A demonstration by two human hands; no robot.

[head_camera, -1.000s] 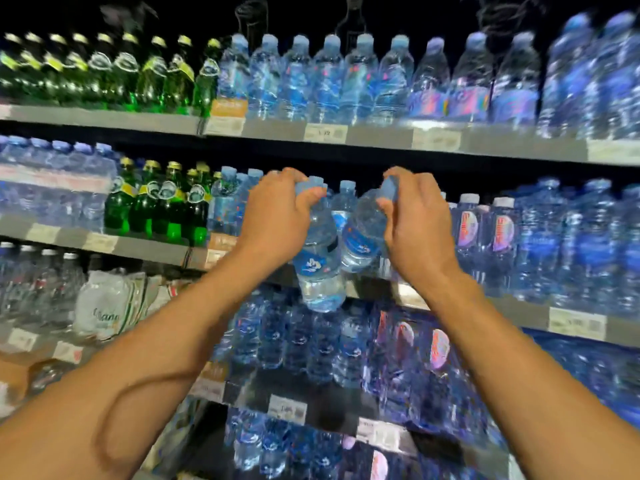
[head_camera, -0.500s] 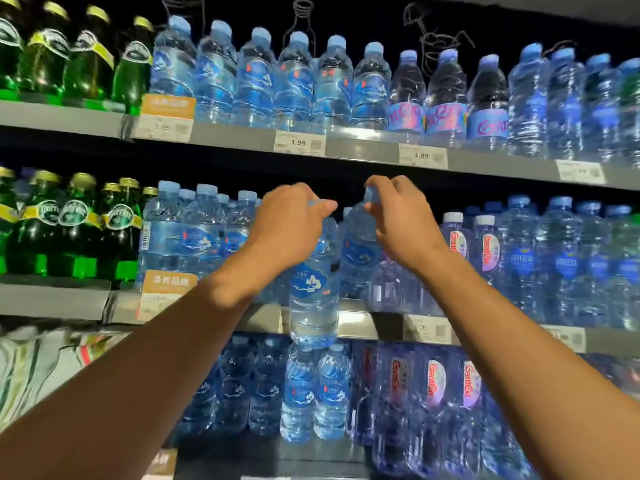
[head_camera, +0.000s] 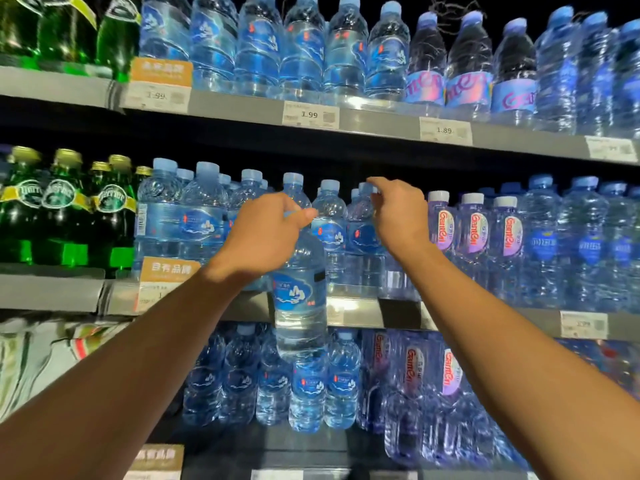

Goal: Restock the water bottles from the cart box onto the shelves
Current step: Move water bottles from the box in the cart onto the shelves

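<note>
Up front, a clear plastic water bottle with a blue mountain label [head_camera: 298,296] hangs upright in front of the middle shelf's grey front edge [head_camera: 353,310], its base dropping below that edge and its neck hidden inside the left hand [head_camera: 263,233], whose fingers and thumb are curled round the top of it. Just right of that, the right hand [head_camera: 398,216] reaches toward a shelved clear bottle with a pale blue cap [head_camera: 362,230]; its fingers are bent and partly spread beside the cap, with nothing visibly held, though whether a fingertip touches the cap cannot be told. Beside it on the same shelf stand two more matching blue-labelled bottles [head_camera: 329,233], and further left a cluster of the same kind [head_camera: 194,220] above an orange shelf tag [head_camera: 169,268]. To the right sit clear bottles with white caps and pink oval labels [head_camera: 476,233], then darker blue-labelled bottles [head_camera: 585,244]. Green glass bottles with yellow-green caps [head_camera: 62,209] fill the left end. On the upper shelf, more blue-labelled bottles [head_camera: 301,46] stand over white price tags [head_camera: 310,115], and the lower shelf carries another row of small blue-labelled bottles [head_camera: 308,386]
</note>
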